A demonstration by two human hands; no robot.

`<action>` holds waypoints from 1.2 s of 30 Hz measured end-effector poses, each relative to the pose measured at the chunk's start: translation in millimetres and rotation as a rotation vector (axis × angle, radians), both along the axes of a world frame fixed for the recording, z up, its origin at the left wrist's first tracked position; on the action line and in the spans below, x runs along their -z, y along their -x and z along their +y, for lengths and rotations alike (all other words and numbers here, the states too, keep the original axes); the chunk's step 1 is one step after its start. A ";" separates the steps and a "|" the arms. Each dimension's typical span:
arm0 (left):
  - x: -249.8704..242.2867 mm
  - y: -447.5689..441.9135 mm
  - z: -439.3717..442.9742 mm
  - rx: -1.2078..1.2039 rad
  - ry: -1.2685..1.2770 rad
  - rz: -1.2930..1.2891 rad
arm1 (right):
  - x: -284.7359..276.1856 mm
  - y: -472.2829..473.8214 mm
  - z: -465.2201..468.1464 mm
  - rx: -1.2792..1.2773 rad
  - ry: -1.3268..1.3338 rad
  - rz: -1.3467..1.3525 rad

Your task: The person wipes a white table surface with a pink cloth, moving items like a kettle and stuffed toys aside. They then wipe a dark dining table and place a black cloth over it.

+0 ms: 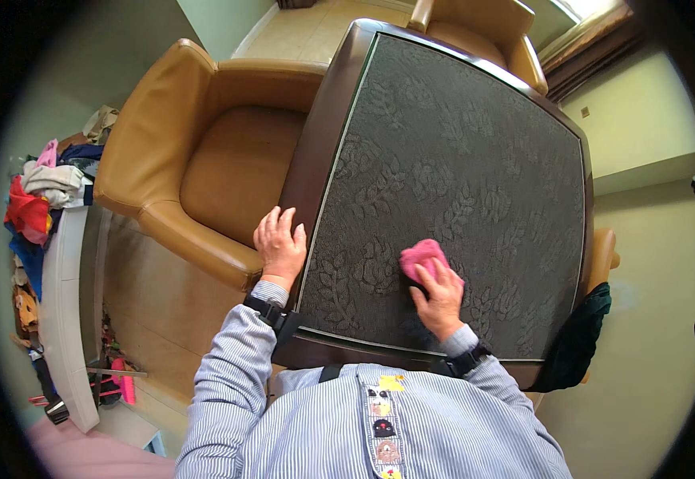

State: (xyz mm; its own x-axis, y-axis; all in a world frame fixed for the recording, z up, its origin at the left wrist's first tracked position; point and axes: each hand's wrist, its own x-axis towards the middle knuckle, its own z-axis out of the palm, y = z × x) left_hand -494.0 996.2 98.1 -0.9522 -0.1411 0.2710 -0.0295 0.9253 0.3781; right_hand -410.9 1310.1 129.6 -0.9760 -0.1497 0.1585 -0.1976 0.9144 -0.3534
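A pink cloth [424, 254] lies bunched on the dark, leaf-patterned top of a wooden table [443, 155]. My right hand [440, 298] presses on the cloth's near side, with the fingers over it and the thumb spread to the left. Along the table's left edge rests my left hand [280, 244], palm down with fingers slightly apart, holding nothing. It touches the brown wooden rim [308, 173], close to the arm of a tan leather armchair. Part of the cloth is hidden beneath my right fingers.
The tan armchair [198, 161] stands against the table's left side, and another armchair [473, 27] is at the far end. A dark green cloth [578, 341] hangs over the near right corner. At far left, a white ledge [66, 287] bears heaped clothes [48, 185].
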 end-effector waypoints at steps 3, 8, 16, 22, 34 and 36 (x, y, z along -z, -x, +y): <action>15.2 1.2 -10.1 0.039 -0.061 -0.182 | 6.1 40.3 -31.9 -0.115 -0.001 0.080; 20.8 -3.0 -6.6 0.064 -0.109 -0.164 | 15.5 117.4 -39.0 -0.034 0.010 0.185; 10.4 -0.1 -9.3 0.117 -0.123 -0.177 | 40.5 276.9 -19.2 -0.064 -0.022 0.325; 3.3 1.5 -10.9 0.150 -0.184 -0.270 | 47.8 398.7 -15.3 -0.061 -0.071 0.320; 4.4 -0.7 -9.3 0.107 -0.145 -0.262 | 43.0 374.6 -153.4 -0.276 0.256 0.385; 4.4 1.0 -8.4 0.093 -0.104 -0.204 | 39.2 337.9 -158.7 -0.329 0.237 0.325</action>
